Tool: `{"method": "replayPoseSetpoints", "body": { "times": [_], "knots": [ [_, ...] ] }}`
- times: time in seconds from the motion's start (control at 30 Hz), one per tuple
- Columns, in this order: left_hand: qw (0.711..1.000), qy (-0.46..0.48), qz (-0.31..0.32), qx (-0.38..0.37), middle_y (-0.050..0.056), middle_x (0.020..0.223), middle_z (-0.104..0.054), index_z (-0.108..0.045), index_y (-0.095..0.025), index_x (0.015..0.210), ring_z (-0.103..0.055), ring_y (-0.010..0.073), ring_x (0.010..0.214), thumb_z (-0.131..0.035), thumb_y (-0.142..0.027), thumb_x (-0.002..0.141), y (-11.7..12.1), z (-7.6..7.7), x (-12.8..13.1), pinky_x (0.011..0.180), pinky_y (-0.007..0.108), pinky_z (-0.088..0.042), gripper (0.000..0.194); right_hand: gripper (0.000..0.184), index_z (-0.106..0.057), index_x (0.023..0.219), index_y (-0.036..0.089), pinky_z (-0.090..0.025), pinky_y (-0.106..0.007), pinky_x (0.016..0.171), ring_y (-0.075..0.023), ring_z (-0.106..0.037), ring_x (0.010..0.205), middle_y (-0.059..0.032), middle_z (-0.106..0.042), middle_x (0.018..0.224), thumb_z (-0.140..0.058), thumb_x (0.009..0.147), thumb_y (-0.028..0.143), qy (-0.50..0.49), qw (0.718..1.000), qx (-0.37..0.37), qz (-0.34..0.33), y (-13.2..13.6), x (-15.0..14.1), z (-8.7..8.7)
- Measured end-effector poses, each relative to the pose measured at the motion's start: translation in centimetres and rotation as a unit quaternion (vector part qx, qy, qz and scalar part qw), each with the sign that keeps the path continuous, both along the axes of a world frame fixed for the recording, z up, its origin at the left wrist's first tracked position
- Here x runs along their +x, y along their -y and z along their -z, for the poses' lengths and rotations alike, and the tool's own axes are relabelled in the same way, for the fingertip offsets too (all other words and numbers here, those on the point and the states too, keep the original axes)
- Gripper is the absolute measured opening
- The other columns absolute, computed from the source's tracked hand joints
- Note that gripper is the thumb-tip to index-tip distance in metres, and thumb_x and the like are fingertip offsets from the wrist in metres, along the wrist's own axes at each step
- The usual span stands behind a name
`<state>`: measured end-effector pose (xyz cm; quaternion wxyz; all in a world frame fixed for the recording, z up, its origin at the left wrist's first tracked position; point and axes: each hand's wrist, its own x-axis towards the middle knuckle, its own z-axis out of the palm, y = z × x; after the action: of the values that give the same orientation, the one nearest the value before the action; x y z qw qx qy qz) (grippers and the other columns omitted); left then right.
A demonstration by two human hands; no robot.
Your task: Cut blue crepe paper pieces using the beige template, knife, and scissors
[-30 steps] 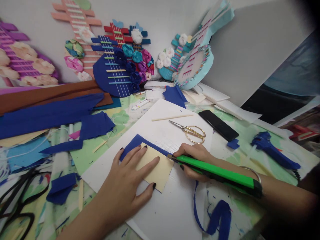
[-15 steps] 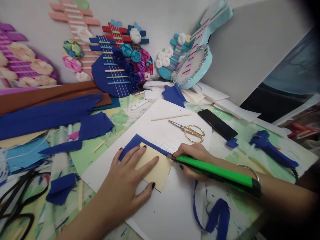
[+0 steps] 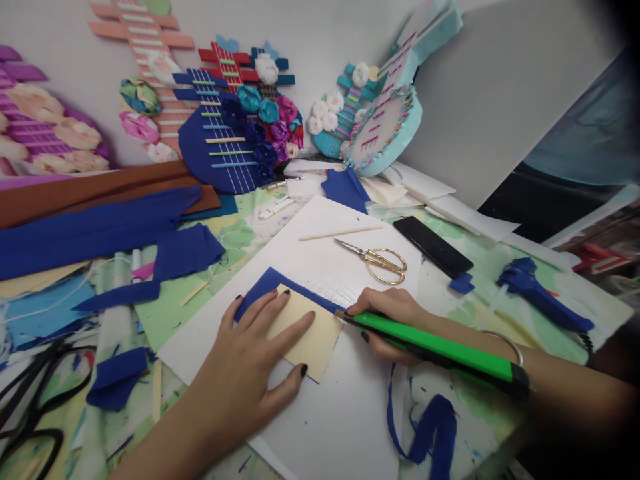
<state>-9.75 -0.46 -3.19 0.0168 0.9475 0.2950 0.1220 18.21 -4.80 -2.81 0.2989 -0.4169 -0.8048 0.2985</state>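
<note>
My left hand (image 3: pixel 255 363) lies flat with its fingers spread, pressing a pale yellow card (image 3: pixel 317 343) onto blue paper (image 3: pixel 267 283). The blue paper shows as a strip along the card's far and left edges. In my right hand (image 3: pixel 387 317) is a green and black utility knife (image 3: pixel 445 343), held with its handle running back over the wrist. Its blade end meets the card's right corner, where the blue strip ends. Under all this lies a white board (image 3: pixel 345 420). A curled blue paper strip (image 3: pixel 430 433) lies below the right hand.
Gold-handled scissors (image 3: pixel 383 263) and a thin stick (image 3: pixel 340 233) lie on the board. Right are a black phone (image 3: pixel 433 247) and a blue glue gun (image 3: pixel 545 293). Black scissors (image 3: pixel 45 400) and blue scraps (image 3: pixel 117 377) lie left. Decorated paper guitars (image 3: pixel 215 147) lean against the wall.
The view has shifted slightly, so everything sits a little further left. Both hands keep nearly the same place on the card, and the knife blade stays at the card's corner.
</note>
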Motion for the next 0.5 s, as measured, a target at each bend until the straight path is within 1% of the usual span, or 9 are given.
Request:
{"method": "replayPoseSetpoints", "body": {
  "times": [0.07,0.13,0.2,0.37,0.43,0.5],
  "knots": [
    [1.000,-0.001,-0.001,-0.001,0.011,0.147,-0.041,-0.042,-0.037,0.143,-0.037,0.0362,0.134,-0.050,-0.034,0.087,0.00,-0.01,-0.02,0.104,0.064,-0.025,0.057,0.011,-0.049,0.099,0.022,-0.030,-0.020,0.038,-0.0076,-0.041,0.036,0.0124,-0.051,0.045,-0.054,0.089,0.021,-0.030,0.999,-0.041,-0.001,0.08,0.00,0.00],
    [1.000,-0.002,-0.001,-0.001,0.012,0.147,-0.041,-0.042,-0.037,0.143,-0.037,0.0361,0.134,-0.050,-0.034,0.087,-0.01,-0.02,-0.02,0.104,0.064,-0.025,0.057,0.010,-0.048,0.100,0.021,-0.028,-0.019,0.037,-0.0067,-0.038,0.032,0.0145,-0.047,0.041,-0.051,0.091,0.020,-0.059,0.994,-0.085,-0.022,0.16,-0.01,0.03],
    [1.000,-0.002,0.001,-0.001,0.012,0.147,-0.041,-0.041,-0.037,0.144,-0.037,0.0360,0.134,-0.050,-0.034,0.087,-0.02,-0.02,-0.01,0.104,0.064,-0.026,0.057,0.011,-0.047,0.102,0.021,-0.027,-0.019,0.036,-0.0063,-0.035,0.030,0.0156,-0.046,0.040,-0.050,0.091,0.019,-0.077,0.990,-0.115,-0.035,0.25,0.00,0.06],
    [1.000,0.004,0.001,-0.007,0.011,0.147,-0.041,-0.042,-0.037,0.143,-0.038,0.0372,0.133,-0.051,-0.033,0.086,0.00,0.00,-0.07,0.105,0.064,-0.025,0.058,0.010,-0.048,0.100,0.022,-0.027,-0.020,0.036,-0.0066,-0.035,0.028,0.0155,-0.046,0.038,-0.050,0.090,0.019,-0.101,0.985,-0.135,-0.037,0.40,0.08,0.17],
    [1.000,0.001,-0.001,-0.006,0.011,0.148,-0.040,-0.042,-0.037,0.143,-0.038,0.0370,0.133,-0.051,-0.034,0.086,-0.01,0.02,-0.09,0.105,0.064,-0.025,0.058,0.010,-0.048,0.100,0.022,-0.027,-0.020,0.035,-0.0069,-0.034,0.028,0.0156,-0.045,0.037,-0.048,0.091,0.019,-0.097,0.985,-0.139,-0.037,0.35,0.11,0.17],
    [1.000,-0.003,-0.001,-0.002,0.011,0.148,-0.040,-0.040,-0.037,0.144,-0.037,0.0358,0.134,-0.050,-0.034,0.087,-0.02,0.03,-0.09,0.105,0.064,-0.025,0.058,0.010,-0.049,0.099,0.022,-0.027,-0.019,0.036,-0.0072,-0.035,0.029,0.0154,-0.044,0.037,-0.050,0.089,0.019,-0.081,0.988,-0.127,-0.033,0.26,0.12,0.14]
  ]
}}
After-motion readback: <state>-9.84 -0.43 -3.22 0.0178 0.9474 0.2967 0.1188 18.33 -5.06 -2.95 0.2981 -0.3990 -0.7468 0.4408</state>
